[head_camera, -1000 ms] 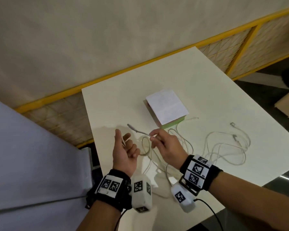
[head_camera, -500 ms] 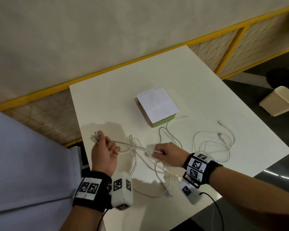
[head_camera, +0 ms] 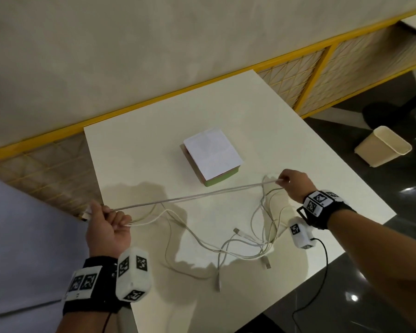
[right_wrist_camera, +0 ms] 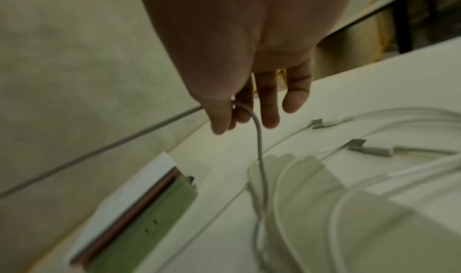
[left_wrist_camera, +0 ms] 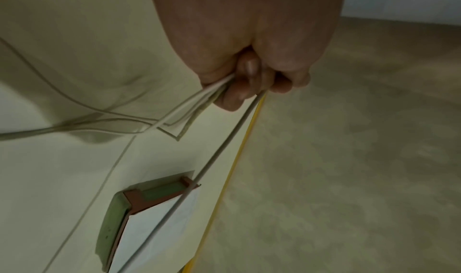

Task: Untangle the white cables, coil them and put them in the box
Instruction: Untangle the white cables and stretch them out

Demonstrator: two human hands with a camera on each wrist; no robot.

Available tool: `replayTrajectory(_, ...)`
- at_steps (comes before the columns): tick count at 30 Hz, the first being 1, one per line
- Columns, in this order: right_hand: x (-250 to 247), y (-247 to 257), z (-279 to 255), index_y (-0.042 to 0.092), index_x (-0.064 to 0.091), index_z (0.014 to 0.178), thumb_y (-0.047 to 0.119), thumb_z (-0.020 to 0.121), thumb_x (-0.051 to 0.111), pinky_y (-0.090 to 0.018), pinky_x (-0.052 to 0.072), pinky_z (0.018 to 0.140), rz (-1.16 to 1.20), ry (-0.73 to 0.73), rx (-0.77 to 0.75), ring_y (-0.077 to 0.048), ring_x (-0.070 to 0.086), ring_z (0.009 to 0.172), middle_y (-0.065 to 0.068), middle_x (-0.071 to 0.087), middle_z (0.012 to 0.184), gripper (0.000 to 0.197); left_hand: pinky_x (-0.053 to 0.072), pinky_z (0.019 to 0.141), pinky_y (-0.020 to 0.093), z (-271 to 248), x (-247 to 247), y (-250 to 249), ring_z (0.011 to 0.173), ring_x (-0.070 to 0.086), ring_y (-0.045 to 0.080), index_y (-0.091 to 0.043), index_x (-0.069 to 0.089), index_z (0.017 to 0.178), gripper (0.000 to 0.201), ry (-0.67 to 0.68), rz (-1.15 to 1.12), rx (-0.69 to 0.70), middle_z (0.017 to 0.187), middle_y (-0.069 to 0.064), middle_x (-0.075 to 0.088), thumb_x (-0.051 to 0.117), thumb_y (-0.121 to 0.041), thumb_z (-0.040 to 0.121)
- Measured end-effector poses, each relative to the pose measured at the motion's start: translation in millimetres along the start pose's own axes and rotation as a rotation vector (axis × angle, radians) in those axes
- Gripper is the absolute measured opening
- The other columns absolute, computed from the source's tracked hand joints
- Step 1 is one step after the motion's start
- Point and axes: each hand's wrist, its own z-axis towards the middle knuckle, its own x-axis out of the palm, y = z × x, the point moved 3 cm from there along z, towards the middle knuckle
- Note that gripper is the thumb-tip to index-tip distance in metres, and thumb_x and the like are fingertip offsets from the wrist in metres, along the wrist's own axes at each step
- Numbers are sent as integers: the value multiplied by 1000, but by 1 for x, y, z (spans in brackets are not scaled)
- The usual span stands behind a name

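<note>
A white cable [head_camera: 190, 197] is stretched taut above the table between my two hands. My left hand [head_camera: 106, 224] grips its plug end in a fist at the table's near left corner, with more white strands [left_wrist_camera: 197, 103] running out of the fist. My right hand [head_camera: 294, 183] pinches the same cable [right_wrist_camera: 258, 137] between thumb and forefinger, right of the box. The box [head_camera: 211, 156], green with a white paper-covered lid, sits mid-table with the lid down. Other white cables [head_camera: 245, 243] lie tangled on the table between my hands, with loose plugs [right_wrist_camera: 369, 149] showing.
The white table [head_camera: 154, 131] ends close to my body and on the right. A yellow-framed mesh barrier [head_camera: 322, 66] and a wall stand behind it. A beige waste bin [head_camera: 382, 146] stands on the dark floor at right.
My hands have moved far apart: the left toward the table's near left corner, the right out past the box. The cable between them has gone from slack to a long straight line.
</note>
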Motion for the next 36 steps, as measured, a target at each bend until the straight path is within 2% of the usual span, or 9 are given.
replayTrajectory(6, -14, 6, 5, 10, 58, 97, 42, 88, 56, -39, 57, 61, 432, -67, 260, -31, 62, 85, -12, 61, 94, 33, 25, 37, 14, -3, -10, -7, 32, 21, 6, -22, 40, 47, 28, -30, -30, 60, 37, -7, 21, 63, -35, 56)
replayTrajectory(11, -21, 26, -3, 12, 59, 72, 52, 91, 43, -42, 49, 82, 895, 0, 232, -26, 65, 87, -10, 67, 81, 47, 26, 39, 15, -3, -22, -10, 34, 22, 7, -23, 44, 42, 40, -49, -81, 49, 38, -7, 21, 64, -38, 73)
replayTrajectory(14, -34, 36, -1, 10, 61, 72, 58, 89, 41, -44, 53, 80, 761, 10, 163, -34, 69, 82, -15, 67, 73, 55, 27, 38, 14, 3, -32, -17, 34, 22, 7, -22, 43, 42, 56, -89, -124, 49, 39, -8, 21, 47, -36, 96)
replayTrajectory(18, -45, 40, 4, 9, 65, 101, 47, 91, 49, -37, 44, 84, 170, -146, 18, -38, 58, 96, -23, 58, 107, 42, 27, 39, 14, 8, -43, -27, 34, 22, 6, -23, 40, 41, 58, -98, -152, 63, 39, -8, 21, 43, -33, 98)
replayTrajectory(23, -33, 65, -7, 9, 47, 83, 37, 93, 51, -38, 47, 62, 310, -214, -86, -34, 58, 68, -16, 59, 73, 29, 34, 43, 15, 1, -28, -10, 34, 27, 6, -23, 44, 47, 54, -73, 73, 64, 38, -8, 27, 45, -41, 97)
replayTrajectory(26, -19, 89, -22, 5, 52, 82, 36, 94, 48, -39, 55, 61, 390, -125, -110, -30, 62, 58, -18, 65, 70, 33, 42, 59, 22, 7, -20, 4, 50, 42, 7, -18, 41, 65, 37, 4, 252, 138, 52, -9, 36, 49, -35, 97)
replayTrajectory(29, -7, 112, -40, 7, 55, 64, 41, 94, 42, -32, 47, 65, 345, 14, -191, -25, 64, 63, -11, 67, 63, 48, 48, 79, 29, 3, -4, 17, 81, 60, 15, -18, 62, 76, 34, 115, 457, 139, 68, -11, 57, 52, -45, 93)
replayTrajectory(32, 7, 137, -62, 14, 48, 59, 44, 95, 39, -31, 45, 63, 396, 215, -290, -15, 59, 52, -9, 63, 56, 48, 50, 70, 29, -20, 26, 31, 44, 45, 7, -20, 51, 41, 63, 258, 355, 57, 41, -9, 40, 39, -41, 100)
replayTrajectory(36, 31, 162, -86, 16, 46, 70, 24, 97, 40, -34, 41, 61, 524, 487, -382, -21, 46, 58, -3, 47, 58, 29, 36, 57, 30, -50, 57, 51, 33, 30, 7, -22, 45, 42, 53, 409, 612, 85, 36, -10, 31, 56, -25, 94)
